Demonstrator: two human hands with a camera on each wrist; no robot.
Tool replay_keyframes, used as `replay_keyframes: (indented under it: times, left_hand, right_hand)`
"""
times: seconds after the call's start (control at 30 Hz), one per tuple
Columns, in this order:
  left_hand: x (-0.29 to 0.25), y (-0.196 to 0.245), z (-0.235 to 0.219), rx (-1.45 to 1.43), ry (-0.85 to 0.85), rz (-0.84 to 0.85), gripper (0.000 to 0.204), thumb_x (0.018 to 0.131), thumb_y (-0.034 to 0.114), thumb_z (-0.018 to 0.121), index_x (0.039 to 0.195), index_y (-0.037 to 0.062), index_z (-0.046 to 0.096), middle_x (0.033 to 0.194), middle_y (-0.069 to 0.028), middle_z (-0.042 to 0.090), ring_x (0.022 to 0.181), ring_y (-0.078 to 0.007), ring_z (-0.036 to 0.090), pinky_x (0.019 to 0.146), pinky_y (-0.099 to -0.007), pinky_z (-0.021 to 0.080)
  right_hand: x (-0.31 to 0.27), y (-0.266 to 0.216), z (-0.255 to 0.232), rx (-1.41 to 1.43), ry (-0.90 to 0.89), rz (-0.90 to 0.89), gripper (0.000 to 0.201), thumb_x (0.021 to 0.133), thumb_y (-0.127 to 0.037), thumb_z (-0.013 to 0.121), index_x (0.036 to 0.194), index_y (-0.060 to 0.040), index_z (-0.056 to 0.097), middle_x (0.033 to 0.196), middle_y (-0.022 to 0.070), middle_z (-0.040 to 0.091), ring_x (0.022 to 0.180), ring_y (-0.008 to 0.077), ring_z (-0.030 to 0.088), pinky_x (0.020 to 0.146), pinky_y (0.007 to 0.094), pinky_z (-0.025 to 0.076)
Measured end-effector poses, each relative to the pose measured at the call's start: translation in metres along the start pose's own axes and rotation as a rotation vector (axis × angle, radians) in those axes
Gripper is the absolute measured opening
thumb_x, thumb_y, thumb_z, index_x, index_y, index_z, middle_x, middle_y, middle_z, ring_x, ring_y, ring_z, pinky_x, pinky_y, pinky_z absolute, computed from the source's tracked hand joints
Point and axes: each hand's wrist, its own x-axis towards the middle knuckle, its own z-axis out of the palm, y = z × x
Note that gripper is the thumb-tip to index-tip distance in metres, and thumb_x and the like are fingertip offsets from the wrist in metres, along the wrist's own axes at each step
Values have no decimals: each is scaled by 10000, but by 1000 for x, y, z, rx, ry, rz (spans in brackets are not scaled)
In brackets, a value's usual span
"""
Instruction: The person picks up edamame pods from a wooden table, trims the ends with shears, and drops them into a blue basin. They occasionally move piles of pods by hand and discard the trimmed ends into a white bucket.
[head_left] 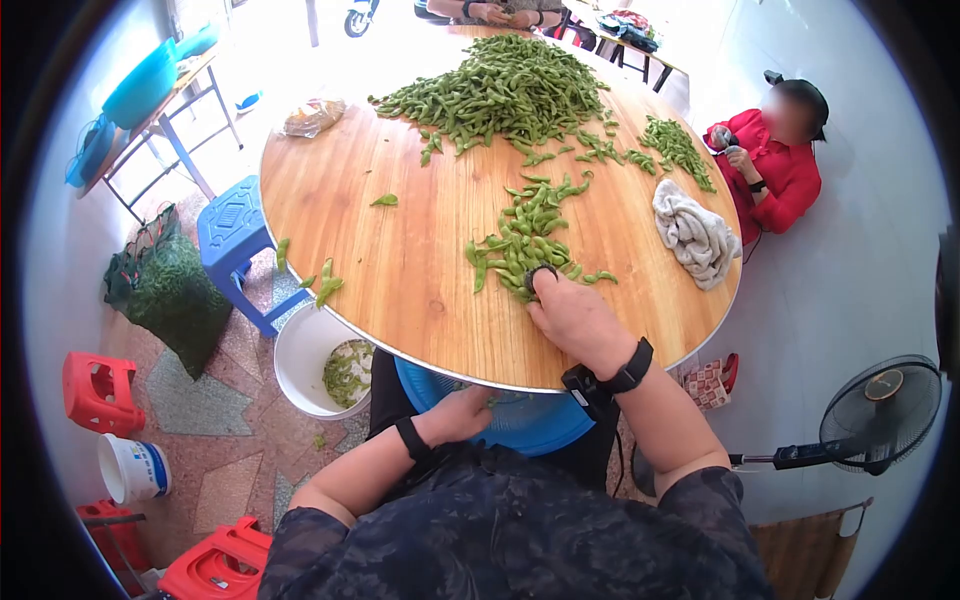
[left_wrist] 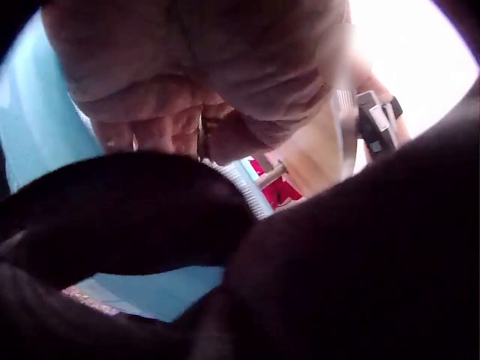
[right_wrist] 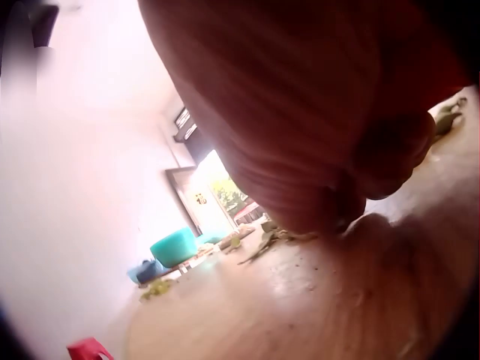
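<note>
My right hand (head_left: pixel 580 318) reaches over the table's near side, its curled fingers gripping at the near end of a small pile of green soybean pods (head_left: pixel 525 235). A dark band (head_left: pixel 541 272) circles a digit there. In the right wrist view, the bent fingers (right_wrist: pixel 390 157) come down close to the wooden surface, their tips partly hidden. My left hand (head_left: pixel 460 413) is low at the table's edge, over a blue basin (head_left: pixel 540 425) by my lap. Its fingers (left_wrist: pixel 154 135) bend inward in the left wrist view; I cannot tell whether they hold anything.
A large heap of pods (head_left: pixel 500 90) covers the round table's (head_left: pixel 400 290) far side. A grey cloth (head_left: pixel 695 235) lies at right, near a seated person in red (head_left: pixel 790 180). A white bucket (head_left: pixel 300 370) and blue stool (head_left: pixel 235 240) stand left; a fan (head_left: pixel 880 415) stands right.
</note>
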Motion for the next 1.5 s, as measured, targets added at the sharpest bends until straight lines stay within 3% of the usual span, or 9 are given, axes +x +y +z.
replay_keyframes:
  times: [0.07, 0.2, 0.37, 0.53, 0.73, 0.83, 1.03, 1.2, 1.5]
  left_hand:
    - [-7, 9, -5, -57, -119, 169, 213, 908, 143, 550, 1047, -16, 576, 819, -116, 649, 793, -223, 642, 727, -347, 491]
    - [-22, 65, -43, -241, -413, 163, 220, 957, 179, 507, 1074, 1, 567, 851, -85, 656, 798, -171, 629, 731, -308, 491]
    - [-7, 117, -45, -970, 111, -30, 273, 1016, 213, 413, 1140, 17, 558, 1069, -78, 626, 973, -146, 605, 859, -298, 494]
    - [15, 105, -27, -1285, 48, 77, 296, 1027, 234, 391, 1189, 24, 525, 1110, -74, 605, 1000, -152, 599, 894, -307, 487]
    - [15, 108, -33, -1343, 244, 56, 235, 1022, 222, 404, 1106, 49, 540, 969, -35, 592, 861, -121, 575, 784, -274, 473]
    - [11, 116, -35, -1242, 246, 41, 212, 1020, 229, 418, 1029, 62, 547, 864, -6, 552, 749, -93, 524, 696, -240, 437]
    - [7, 112, -31, -1006, 136, -15, 217, 1017, 241, 434, 913, 81, 538, 717, 28, 491, 619, -64, 435, 570, -197, 353]
    - [4, 117, -25, -826, 51, 22, 236, 1019, 245, 431, 869, 86, 520, 669, 44, 450, 594, -43, 381, 547, -191, 316]
    - [-1, 124, -22, -571, 159, 96, 261, 1021, 252, 429, 834, 87, 505, 680, 68, 443, 604, -22, 376, 531, -198, 324]
  right_hand:
    - [-3, 4, 0, -24, -64, 46, 197, 860, -140, 576, 950, -26, 444, 798, 202, 584, 776, 406, 589, 652, 470, 462]
    - [-18, 9, -12, 196, -38, 119, 222, 854, -175, 616, 960, -28, 487, 786, 181, 589, 747, 373, 601, 634, 436, 470]
    - [-45, -27, -17, 276, 105, -1, 184, 837, -119, 621, 944, -26, 503, 756, 193, 585, 666, 383, 602, 571, 447, 487]
    - [-58, -38, -14, 182, 172, -150, 160, 805, -89, 615, 916, -27, 517, 772, 190, 570, 658, 376, 598, 548, 417, 492]
    - [-55, 4, -13, 829, 506, -71, 335, 790, 64, 475, 1112, -9, 534, 798, 52, 579, 652, 77, 524, 588, 230, 443]
    - [-57, 20, 0, 975, 505, -56, 308, 837, 37, 468, 1138, -7, 515, 808, 68, 589, 697, 93, 555, 641, 237, 457]
    - [-76, 32, -1, 419, 353, -103, 306, 920, -74, 457, 1218, -3, 446, 778, 59, 576, 677, 110, 581, 611, 243, 468]
    - [-86, -9, -39, 1088, -331, 334, 197, 941, -150, 434, 1081, -13, 455, 692, 42, 538, 478, 105, 513, 435, 239, 417]
    - [-91, -11, -35, 1367, -426, 334, 171, 924, -113, 402, 1070, -34, 439, 692, 33, 536, 436, 89, 489, 398, 218, 403]
